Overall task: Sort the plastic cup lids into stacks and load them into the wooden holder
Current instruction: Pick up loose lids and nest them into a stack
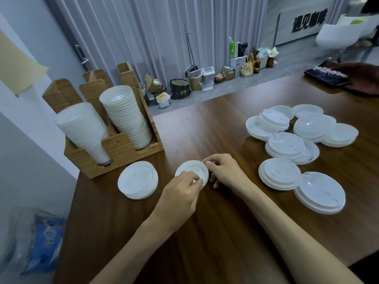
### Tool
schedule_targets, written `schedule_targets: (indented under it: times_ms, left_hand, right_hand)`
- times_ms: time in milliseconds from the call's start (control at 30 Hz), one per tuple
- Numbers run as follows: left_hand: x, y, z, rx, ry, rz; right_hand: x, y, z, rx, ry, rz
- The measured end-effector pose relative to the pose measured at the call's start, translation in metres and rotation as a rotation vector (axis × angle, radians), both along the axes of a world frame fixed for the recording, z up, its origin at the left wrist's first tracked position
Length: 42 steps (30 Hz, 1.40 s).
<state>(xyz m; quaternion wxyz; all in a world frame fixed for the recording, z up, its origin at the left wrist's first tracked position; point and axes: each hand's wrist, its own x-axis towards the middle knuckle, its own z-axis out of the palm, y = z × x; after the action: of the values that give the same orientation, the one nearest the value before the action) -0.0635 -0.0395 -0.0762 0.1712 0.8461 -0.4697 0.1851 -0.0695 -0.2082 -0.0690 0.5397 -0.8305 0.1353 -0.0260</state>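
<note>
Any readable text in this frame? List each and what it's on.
"遇见咖啡", blurred, so a probable reading: big black characters on the white sign board at upper right.
Blue packet at lower left: print too blurred to read.
Green-and-white carton at the back: print too small to read.
Lids and wooden holder: no text visible.

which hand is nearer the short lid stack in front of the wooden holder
Left. The left hand is just right of the short stack; the right hand is farther right, across the held lid.
</note>
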Motion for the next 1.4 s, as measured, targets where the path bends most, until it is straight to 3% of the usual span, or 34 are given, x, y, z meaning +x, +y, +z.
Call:
schedule_targets:
  times_ms: [333, 500, 600, 767, 867, 1033, 1233, 1400]
  left_hand:
    - [-0.001, 0.001, 0.001, -0.018, 0.075, 0.029]
    - [0.003, 0.000, -0.010, 0.100, 0.026, 0.053]
    - [0.006, -0.007, -0.015, 0.129, -0.021, 0.035]
    - [0.013, -0.014, -0.019, 0.154, -0.003, 0.007]
    - [0.013, -0.017, -0.015, 0.143, -0.010, -0.010]
    - [0.007, -0.038, -0.017, 0.131, -0.053, -0.055]
    - [0.003, -0.047, -0.018, 0.149, -0.029, -0.050]
    - [0.001, -0.046, -0.008, 0.136, 0.007, -0.036]
  right_hand:
    - [-0.006, 0.003, 0.005, 0.040, -0.046, 0.024]
    - [-0.005, 0.004, 0.003, 0.004, -0.052, 0.034]
    - [-0.006, -0.001, 0.007, -0.137, -0.103, 0.002]
    - [-0.021, -0.018, 0.032, -0.443, -0.231, -0.259]
    - [-0.040, -0.035, 0.040, -0.659, -0.152, -0.363]
    - [-0.071, -0.060, 0.046, -0.989, 0.282, -0.360]
    - [-0.082, -0.066, 0.039, -0.938, 0.437, -0.272]
    - [-0.080, -0.066, 0.043, -0.957, 0.335, -0.275]
